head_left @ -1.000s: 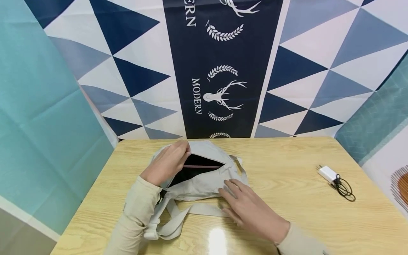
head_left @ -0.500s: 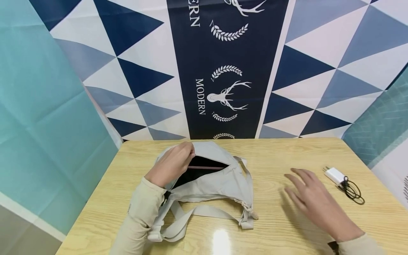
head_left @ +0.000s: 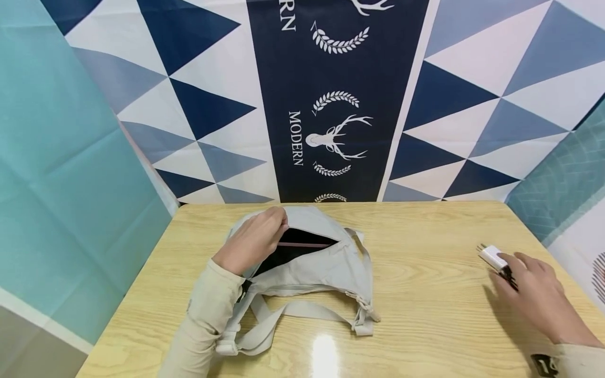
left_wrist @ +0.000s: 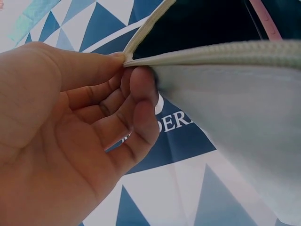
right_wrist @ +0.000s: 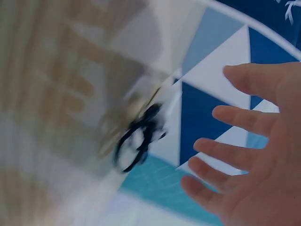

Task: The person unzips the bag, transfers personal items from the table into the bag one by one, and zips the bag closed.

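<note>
A light grey backpack [head_left: 326, 268] lies on the table with its zip undone, showing a dark inside and a pinkish strip [head_left: 304, 244]. My left hand [head_left: 255, 239] pinches the edge of that opening between thumb and forefinger, close up in the left wrist view, and lifts it. On the right, a white plug charger [head_left: 493, 257] with prongs lies beside its coiled black cable [right_wrist: 136, 141]. My right hand [head_left: 536, 294] hovers over the cable and the charger's near end, partly hiding them. Its fingers are spread and hold nothing in the right wrist view.
The backpack's straps [head_left: 307, 311] trail toward the front of the wooden table [head_left: 425, 336]. A patterned cloth [head_left: 331, 105] hangs behind the table's back edge, and a teal cloth [head_left: 80, 157] covers the left side.
My right hand has left the backpack's front and moved right across the table to the charger. The left hand keeps its pinch on the opening's edge.
</note>
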The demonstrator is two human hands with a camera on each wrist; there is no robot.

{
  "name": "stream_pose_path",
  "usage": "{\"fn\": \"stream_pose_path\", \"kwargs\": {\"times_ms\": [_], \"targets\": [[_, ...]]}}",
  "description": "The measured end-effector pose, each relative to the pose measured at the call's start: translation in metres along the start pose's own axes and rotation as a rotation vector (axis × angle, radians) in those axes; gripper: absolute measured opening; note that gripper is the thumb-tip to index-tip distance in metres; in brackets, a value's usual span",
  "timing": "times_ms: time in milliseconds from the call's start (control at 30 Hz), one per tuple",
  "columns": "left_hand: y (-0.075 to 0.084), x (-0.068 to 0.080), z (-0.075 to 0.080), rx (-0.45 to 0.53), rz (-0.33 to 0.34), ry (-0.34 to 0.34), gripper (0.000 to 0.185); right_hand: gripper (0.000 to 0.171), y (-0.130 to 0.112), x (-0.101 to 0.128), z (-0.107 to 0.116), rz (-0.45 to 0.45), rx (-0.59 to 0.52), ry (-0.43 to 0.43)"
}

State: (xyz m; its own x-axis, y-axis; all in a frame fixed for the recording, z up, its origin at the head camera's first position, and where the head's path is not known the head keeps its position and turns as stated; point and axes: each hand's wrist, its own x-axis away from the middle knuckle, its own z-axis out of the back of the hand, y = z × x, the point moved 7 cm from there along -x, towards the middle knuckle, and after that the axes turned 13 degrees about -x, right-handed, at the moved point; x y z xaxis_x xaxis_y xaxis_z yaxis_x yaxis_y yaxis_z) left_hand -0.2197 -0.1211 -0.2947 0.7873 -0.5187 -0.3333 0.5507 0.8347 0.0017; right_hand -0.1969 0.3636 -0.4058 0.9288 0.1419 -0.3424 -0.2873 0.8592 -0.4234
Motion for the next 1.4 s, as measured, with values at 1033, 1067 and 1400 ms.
{"fn": "stream_pose_path", "kwargs": {"times_ms": [1033,1067,1400], "targets": [[0.004,0.001,-0.003,-0.006,-0.024,-0.028,0.009,0.05,0.042,0.016,-0.005,-0.204,0.005,-0.215],[0.004,0.001,-0.003,-0.006,-0.026,-0.027,0.008,0.05,0.043,0.015,-0.005,-0.215,0.014,-0.227],[0.004,0.001,-0.002,-0.004,-0.022,-0.035,0.009,0.037,0.037,0.015,-0.007,-0.26,0.024,-0.309]]}}
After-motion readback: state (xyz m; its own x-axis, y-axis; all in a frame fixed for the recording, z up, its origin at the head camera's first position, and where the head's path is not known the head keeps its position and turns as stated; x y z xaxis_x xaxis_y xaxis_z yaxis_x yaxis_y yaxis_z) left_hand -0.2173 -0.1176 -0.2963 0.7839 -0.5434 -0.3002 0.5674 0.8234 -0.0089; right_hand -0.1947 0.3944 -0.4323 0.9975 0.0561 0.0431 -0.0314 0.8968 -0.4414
